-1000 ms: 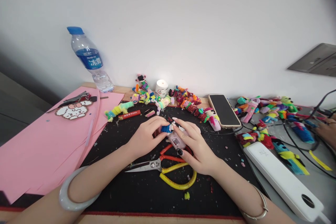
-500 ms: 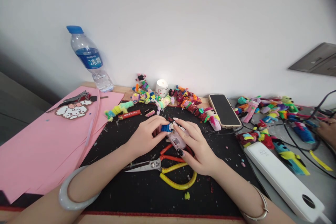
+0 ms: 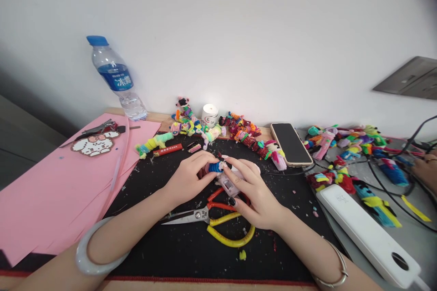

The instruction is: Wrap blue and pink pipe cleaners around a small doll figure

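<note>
While both hands (image 3: pixel 221 182) pinch it, the blue-wrapped pink figure (image 3: pixel 221 173) sits between their fingertips.

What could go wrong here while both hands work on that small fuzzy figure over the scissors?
The scissors lie on the black mat right under the right hand, so a dropped wrist might catch the blades. The left hand and right hand pinch the small fuzzy figure only by fingertips; it could slip. The lit candle sits close to fuzzy figures, a possible fire risk.
</note>
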`<state>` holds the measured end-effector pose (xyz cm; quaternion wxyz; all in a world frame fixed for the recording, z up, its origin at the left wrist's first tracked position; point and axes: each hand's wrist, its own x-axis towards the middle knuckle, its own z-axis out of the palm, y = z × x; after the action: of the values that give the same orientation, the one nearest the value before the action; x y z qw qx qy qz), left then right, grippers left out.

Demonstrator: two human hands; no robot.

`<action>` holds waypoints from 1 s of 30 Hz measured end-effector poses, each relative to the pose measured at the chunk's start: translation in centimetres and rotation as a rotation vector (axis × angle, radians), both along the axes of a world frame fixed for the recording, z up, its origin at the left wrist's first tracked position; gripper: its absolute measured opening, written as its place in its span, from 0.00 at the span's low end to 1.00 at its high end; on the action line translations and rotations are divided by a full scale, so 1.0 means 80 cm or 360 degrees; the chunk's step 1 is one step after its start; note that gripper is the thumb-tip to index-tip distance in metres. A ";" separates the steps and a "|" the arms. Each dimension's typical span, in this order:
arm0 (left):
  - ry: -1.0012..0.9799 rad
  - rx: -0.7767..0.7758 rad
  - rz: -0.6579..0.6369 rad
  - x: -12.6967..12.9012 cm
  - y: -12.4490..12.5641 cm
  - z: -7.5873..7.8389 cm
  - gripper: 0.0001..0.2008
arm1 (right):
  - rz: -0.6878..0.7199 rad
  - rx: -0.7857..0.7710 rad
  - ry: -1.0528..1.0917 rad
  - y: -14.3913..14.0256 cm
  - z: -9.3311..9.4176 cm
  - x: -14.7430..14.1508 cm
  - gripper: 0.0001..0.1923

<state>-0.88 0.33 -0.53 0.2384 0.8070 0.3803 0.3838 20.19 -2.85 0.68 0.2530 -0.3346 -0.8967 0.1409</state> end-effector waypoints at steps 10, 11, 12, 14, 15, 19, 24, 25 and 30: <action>0.0000 0.0055 0.0031 0.000 0.001 -0.001 0.06 | -0.0016 -0.0005 -0.0016 0.001 -0.002 0.000 0.32; 0.0004 0.0061 0.0030 0.000 0.001 -0.001 0.06 | -0.0019 -0.0009 -0.0027 0.001 -0.002 0.000 0.32; 0.0007 0.0061 0.0029 0.000 0.001 -0.001 0.06 | -0.0019 -0.0012 -0.0037 0.001 -0.001 0.000 0.31; 0.0005 0.0056 0.0023 0.000 0.001 0.000 0.06 | -0.0017 -0.0018 -0.0050 0.001 0.000 0.000 0.31; 0.0002 0.0049 0.0020 0.000 0.001 0.000 0.06 | -0.0015 -0.0019 -0.0054 0.001 0.000 -0.001 0.31; -0.0016 0.0016 0.0006 0.001 0.001 0.000 0.06 | -0.0014 -0.0019 -0.0065 0.001 0.001 -0.001 0.31; -0.0014 0.0016 0.0011 0.000 0.001 -0.001 0.06 | -0.0012 -0.0018 -0.0065 0.000 0.000 -0.001 0.31; -0.0010 0.0016 0.0016 0.000 0.001 -0.001 0.06 | -0.0013 -0.0013 -0.0057 0.000 -0.001 -0.001 0.31; -0.0001 0.0017 0.0052 0.001 0.001 0.000 0.06 | -0.0027 0.0017 0.0010 0.000 -0.004 0.000 0.32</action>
<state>-0.81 0.41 -0.53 0.2278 0.8017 0.3913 0.3901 20.19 -2.87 0.36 0.2587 -0.3404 -0.8938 0.1352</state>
